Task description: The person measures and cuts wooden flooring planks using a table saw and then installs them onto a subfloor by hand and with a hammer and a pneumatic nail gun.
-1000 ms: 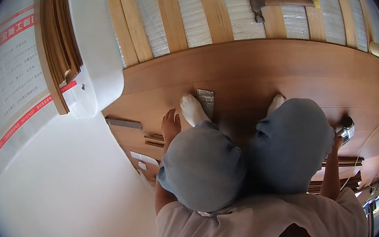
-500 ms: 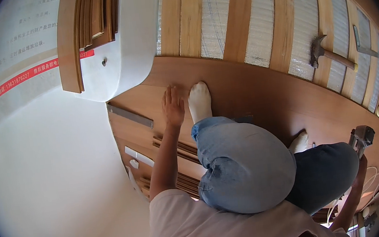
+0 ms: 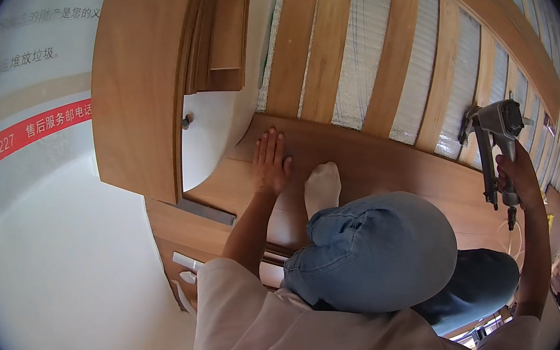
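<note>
My left hand [image 3: 270,165] lies flat with its fingers spread on a brown wooden floorboard [image 3: 353,143], beside my foot in a white sock. Its fingertips come close to the board's far edge. On the right, my right hand [image 3: 521,177] is wrapped round the handle of a grey metal nail gun [image 3: 499,121], raised off the floor. Beyond the laid boards run bare wooden battens [image 3: 383,57], with silvery-white foam sheeting [image 3: 355,54] between them. Part of a hammer [image 3: 467,127] shows behind the nail gun, which hides the rest.
A stack of long brown boards [image 3: 137,94] leans at the upper left against a white wall [image 3: 40,274]. Near its foot lies a flat metal strip [image 3: 209,212]. A long brown plank [image 3: 482,0] crosses the battens at the upper right. A pale hose [image 3: 513,237] trails below the nail gun.
My right hand has lifted the nail gun from beside my knee, up and forward over the floor. My left hand has come down flat on the board. The view has shifted, bringing the stacked boards closer.
</note>
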